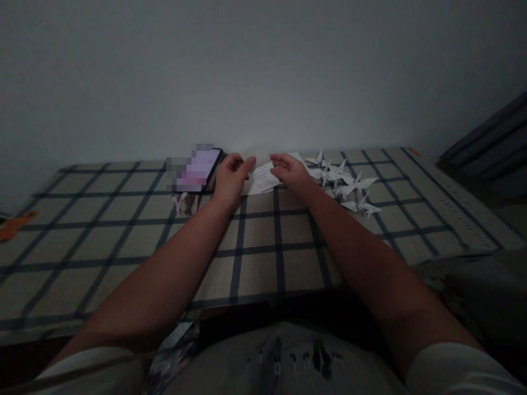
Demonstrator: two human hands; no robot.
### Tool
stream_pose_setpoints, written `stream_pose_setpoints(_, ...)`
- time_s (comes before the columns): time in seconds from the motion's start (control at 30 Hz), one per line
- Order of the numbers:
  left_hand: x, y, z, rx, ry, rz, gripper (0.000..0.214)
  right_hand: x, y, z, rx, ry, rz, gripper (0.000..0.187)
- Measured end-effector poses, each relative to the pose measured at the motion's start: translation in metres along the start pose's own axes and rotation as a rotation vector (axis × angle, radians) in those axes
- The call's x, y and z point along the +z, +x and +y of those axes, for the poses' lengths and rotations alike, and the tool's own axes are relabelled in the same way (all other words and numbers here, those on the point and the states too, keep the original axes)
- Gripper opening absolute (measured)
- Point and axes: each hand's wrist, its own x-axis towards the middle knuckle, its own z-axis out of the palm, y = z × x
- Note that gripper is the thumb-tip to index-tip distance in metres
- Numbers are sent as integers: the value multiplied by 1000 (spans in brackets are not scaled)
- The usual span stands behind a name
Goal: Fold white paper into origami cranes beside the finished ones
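White paper with dark marks (267, 179) between two hands, over checked cloth (257, 233). Left hand (233, 176) at paper's left end, right hand (293, 172) at its right end. Fingers bent on both; can't tell if either pinches paper. Phone (206, 169) just beside left hand. Folded paper birds (354, 182) near right hand.

The white paper (264, 180), marked with rows of faint lines, lies slantwise between the left hand (235, 171) and right hand (289, 169), towards the far side.

Its ends are partly hidden by fingers.
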Motion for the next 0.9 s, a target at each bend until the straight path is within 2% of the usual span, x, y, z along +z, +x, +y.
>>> stream_pose_setpoints(0.2,1,-1,-3,-79,17,-85,30,-1,3,-1,-12,23,51,28)
stream_pose_setpoints(0.33,0,-2,-3,-91,5,-68,29,-2,4,1,-20,-5,107,23)
stream_pose_setpoints(0.57,0,-3,6,-141,-40,-44,31,-7,2,1,-155,-250,216,24)
stream_pose_setpoints(0.7,-1,-2,9,-109,16,-68,32,-7,2,-6,-90,-281,275,19)
stream_pose_setpoints(0.9,-8,1,8,-52,50,-166,35,-4,-1,-13,17,-241,224,21)
